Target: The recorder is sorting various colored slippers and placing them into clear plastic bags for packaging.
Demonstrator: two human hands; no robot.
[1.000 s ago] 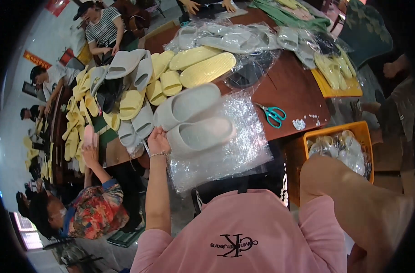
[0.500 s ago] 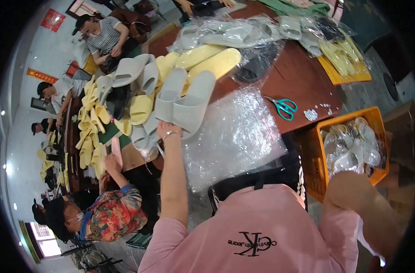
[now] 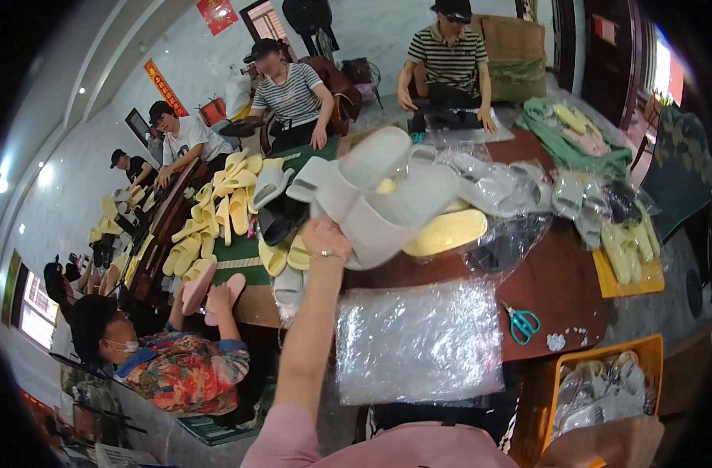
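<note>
My left hand (image 3: 325, 239) grips a pair of pale grey slide sandals (image 3: 399, 199) by their strap ends, held up over the table with the soles' toes pointing away. Below and to the right of them, clear plastic bags (image 3: 420, 341) lie flat at the table's near edge. Beside the bags are teal-handled scissors (image 3: 522, 323). Yellow slides (image 3: 448, 232) lie behind the held pair, partly hidden by it. Only part of my right arm (image 3: 605, 446) shows at the lower right; its hand is out of sight.
An orange crate (image 3: 553, 405) of bagged slides stands at the right. Bagged grey slides (image 3: 500, 187) lie along the table's (image 3: 559, 300) far side. Yellow slides (image 3: 216, 203) are heaped to the left. A person in a floral top (image 3: 188, 370) handles pink slides (image 3: 198, 288); others sit across.
My view has tilted up and turned. The grey pair has been raised off the heap in my left hand. The person in floral now holds up two pink slides.
</note>
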